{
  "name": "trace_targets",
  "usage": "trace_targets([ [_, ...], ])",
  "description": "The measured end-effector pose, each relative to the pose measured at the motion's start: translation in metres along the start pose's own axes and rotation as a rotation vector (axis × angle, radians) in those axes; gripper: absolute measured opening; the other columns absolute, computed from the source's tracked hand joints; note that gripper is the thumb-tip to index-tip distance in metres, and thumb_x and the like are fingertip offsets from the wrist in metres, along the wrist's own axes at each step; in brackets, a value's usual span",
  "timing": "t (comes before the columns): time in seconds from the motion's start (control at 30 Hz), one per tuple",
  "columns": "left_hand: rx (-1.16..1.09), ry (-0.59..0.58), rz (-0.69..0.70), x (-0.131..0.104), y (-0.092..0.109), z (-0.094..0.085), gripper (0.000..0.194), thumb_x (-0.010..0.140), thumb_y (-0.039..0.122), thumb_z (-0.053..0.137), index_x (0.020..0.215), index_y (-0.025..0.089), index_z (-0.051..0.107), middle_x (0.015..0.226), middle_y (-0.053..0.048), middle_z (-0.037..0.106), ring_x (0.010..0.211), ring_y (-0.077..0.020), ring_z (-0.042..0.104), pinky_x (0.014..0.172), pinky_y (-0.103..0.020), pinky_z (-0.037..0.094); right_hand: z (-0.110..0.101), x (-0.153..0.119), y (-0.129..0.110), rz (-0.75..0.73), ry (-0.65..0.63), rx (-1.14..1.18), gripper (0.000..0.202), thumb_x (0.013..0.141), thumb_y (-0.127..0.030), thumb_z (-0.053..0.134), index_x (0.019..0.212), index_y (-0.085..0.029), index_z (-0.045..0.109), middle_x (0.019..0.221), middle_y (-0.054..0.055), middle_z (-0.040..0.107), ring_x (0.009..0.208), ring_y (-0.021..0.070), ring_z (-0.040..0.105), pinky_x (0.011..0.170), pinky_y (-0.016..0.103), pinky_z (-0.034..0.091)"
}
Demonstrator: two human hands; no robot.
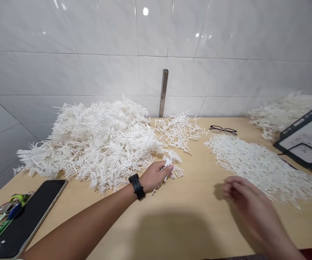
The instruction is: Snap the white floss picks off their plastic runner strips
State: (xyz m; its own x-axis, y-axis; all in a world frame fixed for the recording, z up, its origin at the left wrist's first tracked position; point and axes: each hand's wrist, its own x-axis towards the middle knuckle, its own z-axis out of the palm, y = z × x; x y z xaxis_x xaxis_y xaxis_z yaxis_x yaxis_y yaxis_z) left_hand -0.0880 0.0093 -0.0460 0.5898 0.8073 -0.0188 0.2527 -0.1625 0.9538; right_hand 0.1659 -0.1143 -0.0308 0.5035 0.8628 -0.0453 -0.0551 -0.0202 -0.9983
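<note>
My left hand [157, 176], with a black watch on its wrist, is pinched around a white branched plastic piece [168, 161] near the middle of the table. Just behind it rises a large heap of similar white pieces [104, 137], with a smaller loose cluster [179, 130] to its right. My right hand [246, 202] hovers, slightly blurred, over the table at the right, its fingers curled together; whatever is between them, if anything, cannot be made out. Beside it lies a flat layer of white pieces [259, 166].
A phone [31, 216] with keys [9, 209] lies at the left front. Glasses [223, 130] rest at the back. Another white pile [283, 112] and a dark printed bag [307, 137] stand at the right. A metal strip [163, 93] is against the tiled wall.
</note>
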Motion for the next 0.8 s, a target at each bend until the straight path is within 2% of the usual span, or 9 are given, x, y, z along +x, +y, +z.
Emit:
trace_targets([
  [0.13,0.027,-0.015,0.012,-0.001,0.002,0.000,0.044,0.091,0.055,0.045,0.070,0.016,0.048,0.062,0.003,0.045,0.056,-0.0097,0.042,0.055,-0.022,0.034,0.038,-0.026,0.001,-0.125,-0.380,-0.284,0.024,0.087,-0.038,0.055,0.081,-0.018,0.066,0.070,0.005,0.065,0.067,0.0181,0.061,0.063,0.031,0.051],
  [0.2,0.039,-0.015,0.008,-0.002,0.003,-0.001,0.044,0.091,0.055,0.045,0.069,0.017,0.047,0.061,0.003,0.044,0.056,-0.0102,0.042,0.055,-0.022,0.034,0.041,-0.031,0.003,-0.199,-0.479,-0.383,0.027,0.090,-0.036,0.049,0.084,-0.017,0.067,0.071,0.005,0.065,0.068,0.0173,0.060,0.065,0.029,0.050],
  [0.23,0.042,-0.016,0.006,-0.002,0.003,-0.001,0.044,0.091,0.055,0.045,0.069,0.017,0.046,0.061,0.003,0.044,0.056,-0.0103,0.042,0.055,-0.022,0.034,0.038,-0.032,0.004,-0.222,-0.484,-0.414,0.028,0.091,-0.036,0.048,0.086,-0.017,0.068,0.071,0.005,0.065,0.068,0.0171,0.061,0.065,0.029,0.050],
  [0.3,0.047,-0.018,0.004,-0.001,0.003,-0.001,0.044,0.090,0.056,0.045,0.069,0.017,0.045,0.061,0.004,0.043,0.056,-0.0106,0.042,0.054,-0.022,0.034,0.023,-0.028,0.005,-0.244,-0.383,-0.482,0.029,0.092,-0.037,0.047,0.090,-0.017,0.068,0.074,0.006,0.067,0.069,0.0180,0.062,0.064,0.029,0.050],
  [0.43,0.059,-0.029,-0.008,-0.001,0.005,0.000,0.045,0.089,0.058,0.045,0.068,0.018,0.045,0.060,0.004,0.041,0.055,-0.0105,0.040,0.052,-0.022,0.033,-0.025,-0.001,0.008,-0.279,0.088,-0.834,0.030,0.088,-0.041,0.050,0.092,-0.018,0.069,0.088,0.009,0.071,0.078,0.0231,0.064,0.065,0.032,0.049],
  [0.47,0.064,-0.027,-0.008,-0.001,0.005,0.000,0.046,0.088,0.059,0.045,0.068,0.018,0.044,0.060,0.004,0.041,0.055,-0.0103,0.039,0.053,-0.022,0.033,-0.036,0.007,0.009,-0.297,0.166,-0.948,0.030,0.087,-0.041,0.050,0.092,-0.018,0.069,0.090,0.009,0.071,0.077,0.0233,0.064,0.066,0.032,0.047],
  [0.53,0.078,-0.017,-0.006,-0.001,0.007,0.000,0.047,0.088,0.060,0.045,0.066,0.018,0.043,0.060,0.004,0.040,0.055,-0.0102,0.038,0.053,-0.022,0.032,-0.052,0.022,0.012,-0.310,0.208,-1.166,0.032,0.087,-0.041,0.049,0.094,-0.018,0.068,0.088,0.009,0.069,0.073,0.0227,0.061,0.061,0.032,0.043],
  [0.63,0.084,-0.019,-0.013,-0.001,0.008,0.000,0.047,0.088,0.059,0.045,0.066,0.018,0.042,0.060,0.004,0.039,0.056,-0.0103,0.036,0.053,-0.022,0.031,-0.060,0.033,0.018,-0.307,0.151,-1.354,0.031,0.088,-0.040,0.046,0.094,-0.019,0.067,0.089,0.008,0.067,0.074,0.0229,0.061,0.059,0.031,0.039],
  [0.8,0.079,-0.032,-0.018,-0.001,0.009,0.000,0.045,0.089,0.057,0.045,0.067,0.018,0.043,0.060,0.004,0.039,0.056,-0.0102,0.037,0.054,-0.022,0.031,-0.049,0.031,0.024,-0.372,0.100,-1.333,0.026,0.090,-0.034,0.044,0.086,-0.020,0.065,0.090,0.007,0.066,0.076,0.0216,0.061,0.061,0.030,0.039],
])
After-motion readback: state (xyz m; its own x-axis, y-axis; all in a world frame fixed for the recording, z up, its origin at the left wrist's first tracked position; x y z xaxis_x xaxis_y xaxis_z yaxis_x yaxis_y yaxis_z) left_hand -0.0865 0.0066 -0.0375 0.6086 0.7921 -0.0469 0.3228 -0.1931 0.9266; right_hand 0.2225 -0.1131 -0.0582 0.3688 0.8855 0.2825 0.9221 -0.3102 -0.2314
